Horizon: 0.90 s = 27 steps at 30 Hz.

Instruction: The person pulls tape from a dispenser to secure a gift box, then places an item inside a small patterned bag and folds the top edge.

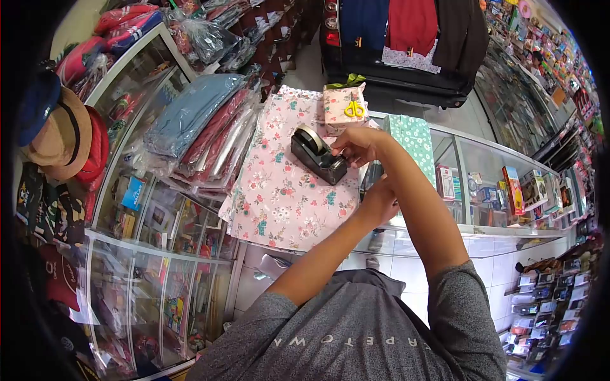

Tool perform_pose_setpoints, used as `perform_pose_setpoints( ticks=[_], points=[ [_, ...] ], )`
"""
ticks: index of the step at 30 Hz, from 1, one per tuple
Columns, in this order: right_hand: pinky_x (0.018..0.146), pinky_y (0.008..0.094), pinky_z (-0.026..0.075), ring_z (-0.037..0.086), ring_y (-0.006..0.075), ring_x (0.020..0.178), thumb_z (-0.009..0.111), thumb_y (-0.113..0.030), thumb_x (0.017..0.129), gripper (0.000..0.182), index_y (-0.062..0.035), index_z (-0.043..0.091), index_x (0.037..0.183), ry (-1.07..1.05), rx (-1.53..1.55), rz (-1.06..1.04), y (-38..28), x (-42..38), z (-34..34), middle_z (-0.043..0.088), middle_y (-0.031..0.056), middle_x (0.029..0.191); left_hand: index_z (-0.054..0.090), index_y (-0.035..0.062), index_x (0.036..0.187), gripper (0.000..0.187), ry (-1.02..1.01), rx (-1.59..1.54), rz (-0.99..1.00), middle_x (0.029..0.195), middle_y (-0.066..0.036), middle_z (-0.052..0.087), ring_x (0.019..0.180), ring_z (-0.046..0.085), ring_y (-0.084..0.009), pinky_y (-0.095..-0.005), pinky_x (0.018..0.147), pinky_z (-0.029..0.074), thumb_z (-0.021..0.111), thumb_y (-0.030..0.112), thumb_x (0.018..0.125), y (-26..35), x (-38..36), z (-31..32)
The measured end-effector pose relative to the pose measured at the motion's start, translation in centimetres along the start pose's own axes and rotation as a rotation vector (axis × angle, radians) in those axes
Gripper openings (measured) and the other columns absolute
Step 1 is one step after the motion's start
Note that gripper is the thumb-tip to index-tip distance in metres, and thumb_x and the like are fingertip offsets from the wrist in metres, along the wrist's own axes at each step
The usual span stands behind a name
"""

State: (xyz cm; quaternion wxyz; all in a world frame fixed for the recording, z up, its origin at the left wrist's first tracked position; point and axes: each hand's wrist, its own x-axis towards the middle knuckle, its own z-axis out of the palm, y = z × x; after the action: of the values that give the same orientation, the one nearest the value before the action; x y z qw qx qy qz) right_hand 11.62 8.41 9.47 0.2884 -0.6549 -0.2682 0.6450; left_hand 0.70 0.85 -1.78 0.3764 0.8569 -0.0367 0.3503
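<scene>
A black tape dispenser (310,159) with a roll of tape (309,137) stands on pink floral wrapping paper (279,203). My right hand (359,146) is at the dispenser's front end, its fingertips pinched together at the tape; the strip itself is hard to make out. Lower and nearer to me, my left hand (380,202) is beside the paper's right edge, with most of its fingers hidden from view. Behind my right hand sits a box wrapped in pink floral paper (337,105). Yellow-handled scissors (354,109) rest against it, and a green ribbon (349,81) lies on top.
A green floral package (410,143) is on the glass counter (454,190) to the right. Plastic-bagged clothes (197,120) are piled at the left, above a glass display case (152,247). Hats (67,133) hang at the far left. Folded trousers (413,28) lie across the counter at the back.
</scene>
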Motion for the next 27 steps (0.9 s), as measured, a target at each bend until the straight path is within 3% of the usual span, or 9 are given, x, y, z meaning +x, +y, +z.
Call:
perform_pose_setpoints(
  ticks=[5,9,15,17,27],
  points=[
    [0.059,0.0318,0.050,0.058,0.0159,0.062,0.070,-0.020,0.089,0.013,-0.0070,0.070,0.086,0.011,0.304,-0.238,1.7,-1.0,-0.3,0.069,0.0038,0.078,0.071,0.0055,0.117,0.038,0.058,0.038,0.053,0.122,-0.018,0.068,0.120,0.061,-0.0423,-0.0494,0.102,0.050,0.079,0.013,0.081,0.8,0.3,-0.6],
    [0.058,0.0304,0.047,0.061,0.0157,0.065,0.069,-0.022,0.089,0.014,-0.0075,0.070,0.088,-0.065,0.211,-0.228,1.9,-2.7,-0.9,0.072,0.0069,0.080,0.073,0.0073,0.116,0.037,0.064,0.101,0.123,0.122,-0.017,0.069,0.119,0.062,-0.0416,-0.0493,0.104,0.050,0.080,0.013,0.080,0.5,0.3,-0.4],
    [0.043,0.0247,0.032,0.062,0.0132,0.060,0.070,-0.027,0.090,0.019,-0.0081,0.070,0.086,0.029,0.012,-0.071,2.6,-3.3,0.2,0.073,0.0057,0.077,0.073,0.0070,0.116,0.036,-0.023,0.097,0.034,0.120,-0.016,0.070,0.116,0.064,-0.0395,-0.0490,0.103,0.050,0.079,0.013,0.082,-0.1,-0.2,-0.1],
    [0.043,0.0251,0.029,0.059,0.0126,0.059,0.070,-0.024,0.088,0.018,-0.0082,0.072,0.096,0.054,-0.009,-0.015,3.1,-2.9,0.1,0.073,0.0048,0.079,0.073,0.0039,0.115,0.036,0.014,0.028,0.011,0.117,-0.018,0.070,0.112,0.065,-0.0397,-0.0489,0.100,0.051,0.080,0.015,0.081,-0.3,-0.3,0.2],
    [0.046,0.0242,0.031,0.056,0.0111,0.062,0.074,-0.023,0.094,0.019,-0.0069,0.076,0.103,-0.020,-0.037,0.016,4.7,-1.7,-0.1,0.074,0.0034,0.084,0.073,0.0021,0.113,0.035,-0.006,0.035,-0.055,0.111,-0.021,0.071,0.105,0.067,-0.0402,-0.0483,0.093,0.052,0.080,0.014,0.080,0.9,-0.2,-0.5]
  ],
)
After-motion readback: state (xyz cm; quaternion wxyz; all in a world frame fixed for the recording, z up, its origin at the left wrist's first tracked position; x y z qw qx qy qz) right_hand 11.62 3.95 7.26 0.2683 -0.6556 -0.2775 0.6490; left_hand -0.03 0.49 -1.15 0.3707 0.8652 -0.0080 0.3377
